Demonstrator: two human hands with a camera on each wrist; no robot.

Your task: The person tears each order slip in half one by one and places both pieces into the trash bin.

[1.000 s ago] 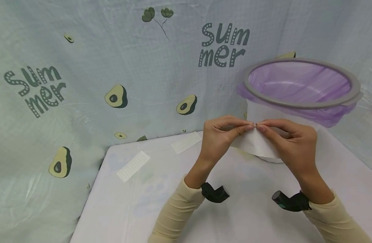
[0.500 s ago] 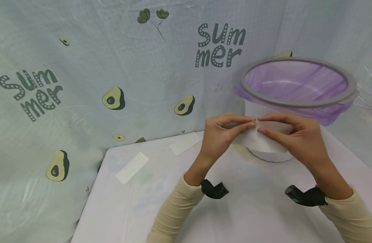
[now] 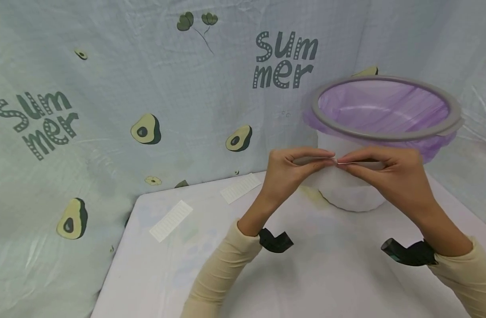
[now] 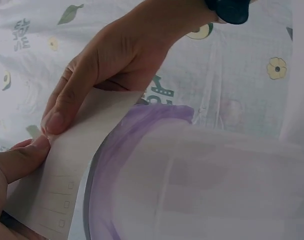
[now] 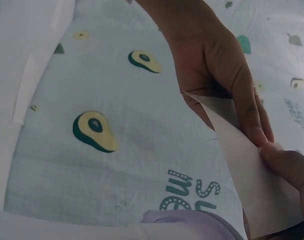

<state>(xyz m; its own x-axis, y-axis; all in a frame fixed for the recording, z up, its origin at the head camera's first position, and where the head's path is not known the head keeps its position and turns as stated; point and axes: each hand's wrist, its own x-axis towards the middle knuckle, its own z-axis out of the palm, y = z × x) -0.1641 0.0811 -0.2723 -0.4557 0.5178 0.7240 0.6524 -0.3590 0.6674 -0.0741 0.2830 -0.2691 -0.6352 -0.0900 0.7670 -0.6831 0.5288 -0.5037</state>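
Observation:
A sheet of white paper (image 4: 84, 135) is pinched between both hands at one edge, with fingertips nearly meeting. In the left wrist view its near part carries printed lines and small boxes. My left hand (image 3: 288, 172) pinches it between thumb and fingers, and my right hand (image 3: 389, 170) does the same from the other side. The right wrist view shows the paper's plain face (image 5: 262, 185) hanging below the fingers. From the head camera the sheet is mostly edge-on and hard to make out. Directly behind the hands stands a white bin (image 3: 346, 194) with a purple liner (image 3: 386, 106).
The bin's grey rim (image 3: 386, 78) rises above and behind the hands at the right. Two printed paper strips (image 3: 171, 221) lie on the left part of the white table (image 3: 211, 256). A patterned cloth (image 3: 187, 110) hangs behind the table.
The right fingers spread apart, then closed again on the paper. The paper's hanging face has tilted up toward edge-on. My right forearm has shifted to the right; the left hand stays nearly in place.

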